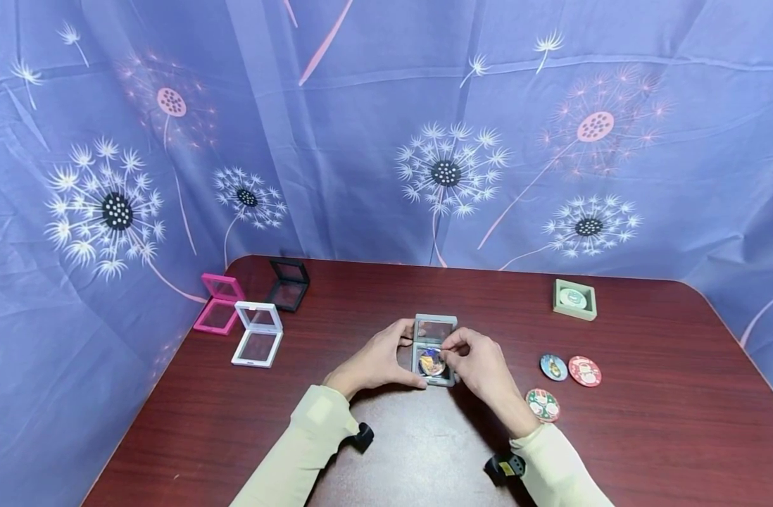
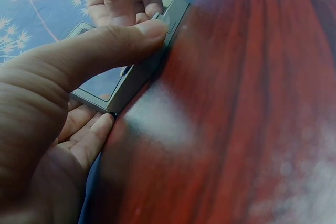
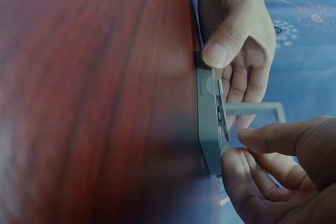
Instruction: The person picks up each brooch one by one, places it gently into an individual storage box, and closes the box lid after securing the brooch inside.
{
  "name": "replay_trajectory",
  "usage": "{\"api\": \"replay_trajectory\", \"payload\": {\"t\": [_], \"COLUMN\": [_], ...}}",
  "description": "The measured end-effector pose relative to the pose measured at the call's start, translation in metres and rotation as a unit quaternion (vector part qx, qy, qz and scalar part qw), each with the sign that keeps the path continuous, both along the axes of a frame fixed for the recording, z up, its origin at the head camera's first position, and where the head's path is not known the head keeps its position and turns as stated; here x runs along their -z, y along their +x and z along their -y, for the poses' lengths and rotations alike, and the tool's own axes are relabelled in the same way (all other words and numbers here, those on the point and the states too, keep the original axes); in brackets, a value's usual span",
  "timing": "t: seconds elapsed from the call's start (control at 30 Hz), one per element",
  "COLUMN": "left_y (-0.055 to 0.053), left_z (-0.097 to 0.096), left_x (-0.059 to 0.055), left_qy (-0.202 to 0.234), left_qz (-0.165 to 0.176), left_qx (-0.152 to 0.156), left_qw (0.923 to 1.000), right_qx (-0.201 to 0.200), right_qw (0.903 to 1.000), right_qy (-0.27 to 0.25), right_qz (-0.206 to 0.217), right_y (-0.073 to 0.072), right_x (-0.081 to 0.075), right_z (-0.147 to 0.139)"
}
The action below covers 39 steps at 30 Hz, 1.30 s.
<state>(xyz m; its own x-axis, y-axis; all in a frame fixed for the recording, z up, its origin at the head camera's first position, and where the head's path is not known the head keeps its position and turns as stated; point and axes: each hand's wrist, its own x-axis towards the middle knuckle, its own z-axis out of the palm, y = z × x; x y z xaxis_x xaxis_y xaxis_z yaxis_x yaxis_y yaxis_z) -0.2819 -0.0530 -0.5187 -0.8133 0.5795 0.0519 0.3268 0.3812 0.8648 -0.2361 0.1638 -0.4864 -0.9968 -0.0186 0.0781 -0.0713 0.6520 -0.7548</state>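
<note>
The grey case (image 1: 426, 343) lies open on the worktop (image 1: 355, 299) between 2 hands: the left hand (image 1: 379, 361) grips its left side; the right hand (image 1: 481, 364) bends its fingers at the inset badge's (image 1: 431, 363) right edge, whether pinching I cannot tell.

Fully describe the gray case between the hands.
The gray case looks plastic: a square base and a raised lid with a clear window. It rests on the table, lid on the far side. A round badge lies at the base's opening. The left hand grips the case's left side, thumb on the near edge; the right hand is at its right.
</note>
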Motion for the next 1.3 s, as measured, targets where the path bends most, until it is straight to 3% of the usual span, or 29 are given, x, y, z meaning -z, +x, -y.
{"api": "replay_trajectory", "payload": {"t": [0.33, 0.63, 1.3], "left_y": [-0.0012, -0.0012, -0.0020], "left_z": [-0.0006, -0.0008, 0.0009], "left_x": [0.0021, 0.0025, 0.0019], "left_qy": [-0.009, -0.009, -0.002], "left_qz": [0.005, 0.005, -0.003], "left_qx": [-0.004, -0.007, 0.000], "left_qw": [0.9999, 0.9999, 1.0000], "right_qx": [0.024, 0.014, 0.015], "right_qw": [0.9976, 0.9896, 0.9852], "right_qy": [-0.024, -0.091, -0.120], "right_qz": [0.061, 0.110, 0.122], "right_y": [-0.0015, -0.0015, -0.0014], "right_x": [-0.0030, -0.0016, -0.0010], "right_z": [-0.0080, -0.0098, -0.0086]}}
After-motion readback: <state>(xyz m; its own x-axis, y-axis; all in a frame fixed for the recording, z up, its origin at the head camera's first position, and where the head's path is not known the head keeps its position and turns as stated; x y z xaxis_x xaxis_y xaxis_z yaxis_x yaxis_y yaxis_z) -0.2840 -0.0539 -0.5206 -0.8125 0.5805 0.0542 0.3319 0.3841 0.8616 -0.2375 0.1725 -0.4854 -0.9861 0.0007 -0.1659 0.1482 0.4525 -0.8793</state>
